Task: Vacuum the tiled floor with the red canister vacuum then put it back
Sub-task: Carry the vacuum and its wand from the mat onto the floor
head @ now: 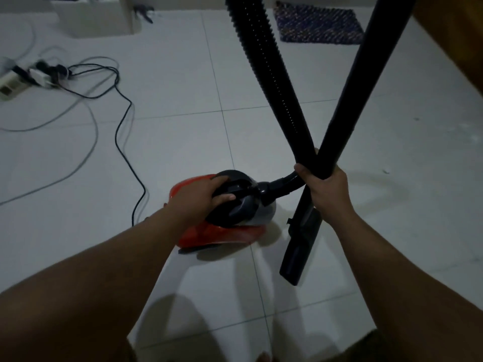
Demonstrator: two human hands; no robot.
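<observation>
Red plastic canister vacuum [222,235] is sitting on the tiled floor [183,126]. We are curling left hand [198,195] fingers round its black carry handle [235,190], likely to lift it. Right hand [326,188] is clenching ribbed hose [277,82] and wand [366,82] together, keeping them bundled. Dust compartment contents hidden. Power cable [125,131] is trailing left.

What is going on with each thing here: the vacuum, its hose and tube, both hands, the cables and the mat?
Red canister vacuum: on the tiled floor, hose attached.
Hose: rises out of view, crossing the tube.
Rigid tube: tilted, nozzle end down by the canister.
Left hand: grips the canister's black handle.
Right hand: grips hose and tube together.
Power strip: plugs inserted, cables loose.
Mat: flat.
</observation>
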